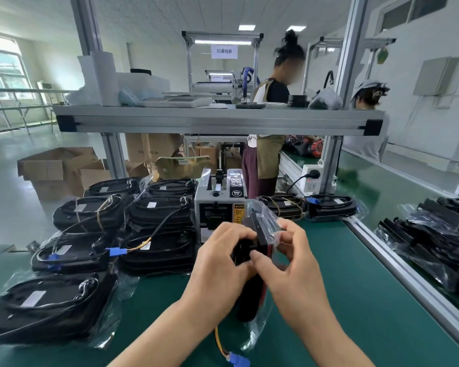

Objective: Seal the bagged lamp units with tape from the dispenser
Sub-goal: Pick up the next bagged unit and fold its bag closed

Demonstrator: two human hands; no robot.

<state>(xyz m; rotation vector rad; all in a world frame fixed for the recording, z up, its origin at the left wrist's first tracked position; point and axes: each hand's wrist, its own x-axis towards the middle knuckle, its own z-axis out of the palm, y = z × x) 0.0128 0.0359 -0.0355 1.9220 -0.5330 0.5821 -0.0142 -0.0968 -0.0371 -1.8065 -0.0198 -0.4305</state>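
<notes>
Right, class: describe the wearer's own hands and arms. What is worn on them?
Nothing worn shows. The left hand and right hand have no gloves, rings or watch. The left forearm and right forearm show no sleeve down to the picture's bottom edge.

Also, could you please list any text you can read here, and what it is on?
"灯罩组装": sign on the far frame.
"CAUTION": yellow label on the dispenser, barely legible.
Lamp stickers and carton print: too blurred to read.
</notes>
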